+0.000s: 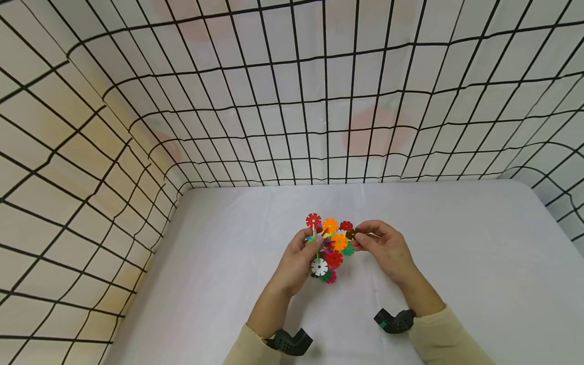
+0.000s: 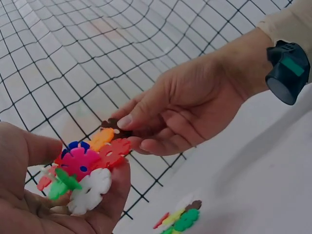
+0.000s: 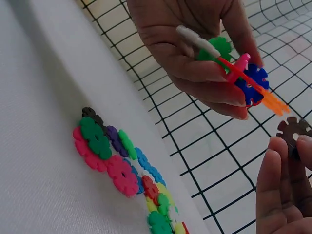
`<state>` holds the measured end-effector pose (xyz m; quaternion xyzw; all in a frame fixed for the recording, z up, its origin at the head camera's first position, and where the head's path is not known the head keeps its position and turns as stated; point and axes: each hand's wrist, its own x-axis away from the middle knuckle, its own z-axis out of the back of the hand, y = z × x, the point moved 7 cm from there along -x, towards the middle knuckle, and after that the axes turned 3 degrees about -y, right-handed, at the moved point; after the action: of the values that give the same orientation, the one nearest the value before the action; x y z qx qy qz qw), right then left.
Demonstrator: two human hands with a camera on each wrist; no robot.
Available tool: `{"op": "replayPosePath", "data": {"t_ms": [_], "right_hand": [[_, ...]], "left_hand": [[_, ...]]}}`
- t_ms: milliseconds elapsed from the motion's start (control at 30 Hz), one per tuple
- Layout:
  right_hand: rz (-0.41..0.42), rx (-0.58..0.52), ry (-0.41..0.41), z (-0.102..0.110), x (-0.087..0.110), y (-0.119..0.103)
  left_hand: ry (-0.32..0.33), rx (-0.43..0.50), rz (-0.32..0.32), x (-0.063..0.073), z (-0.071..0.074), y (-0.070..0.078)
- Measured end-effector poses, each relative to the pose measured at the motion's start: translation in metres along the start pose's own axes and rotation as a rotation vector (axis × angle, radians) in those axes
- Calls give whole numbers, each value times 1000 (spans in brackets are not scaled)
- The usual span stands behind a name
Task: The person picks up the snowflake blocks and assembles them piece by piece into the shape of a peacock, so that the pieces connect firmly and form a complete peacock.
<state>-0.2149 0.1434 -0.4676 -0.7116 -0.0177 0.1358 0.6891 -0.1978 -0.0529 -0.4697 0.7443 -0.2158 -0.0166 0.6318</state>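
Observation:
My left hand (image 1: 294, 261) holds a small cluster of notched plastic flower discs joined edge to edge. In the left wrist view a magenta disc (image 2: 79, 162), a white disc (image 2: 91, 191) and a green disc (image 2: 63, 184) of it show, with an orange disc (image 2: 101, 140) at its far end. My right hand (image 1: 390, 251) pinches a dark brown disc (image 3: 294, 131) between thumb and fingers. In the right wrist view, a narrow gap separates this disc from the orange disc's edge (image 3: 275, 103). Part of the cluster is hidden by the left fingers.
Several loose discs lie in a pile on the white tabletop below the hands, among them a dark green disc (image 3: 95, 138) and a pink disc (image 3: 122, 175). A black wire grid (image 1: 283, 116) rises behind and at both sides of the white table (image 1: 219, 263).

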Motion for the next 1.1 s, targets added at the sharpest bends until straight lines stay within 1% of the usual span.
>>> {"op": "replayPosePath", "data": {"t_ms": [100, 200, 333, 433, 633, 733, 933, 1100], "right_hand": [[30, -8, -39, -3, 0, -4], [52, 18, -58, -5, 0, -6], [72, 61, -41, -5, 2, -7], [100, 74, -27, -5, 3, -9], [168, 27, -63, -9, 4, -11], [185, 37, -78, -12, 5, -12], [226, 44, -56, -17, 6, -14], [257, 104, 15, -17, 7, -16]], "left_hand": [[1, -7, -12, 0, 0, 1], [28, -32, -23, 0, 2, 3], [80, -61, -19, 0, 5, 3], [105, -64, -18, 1, 6, 4], [121, -50, -31, 0, 6, 3], [125, -48, -24, 0, 5, 2], [137, -34, -30, -1, 5, 1], [140, 1, -21, -2, 4, -1]]}}
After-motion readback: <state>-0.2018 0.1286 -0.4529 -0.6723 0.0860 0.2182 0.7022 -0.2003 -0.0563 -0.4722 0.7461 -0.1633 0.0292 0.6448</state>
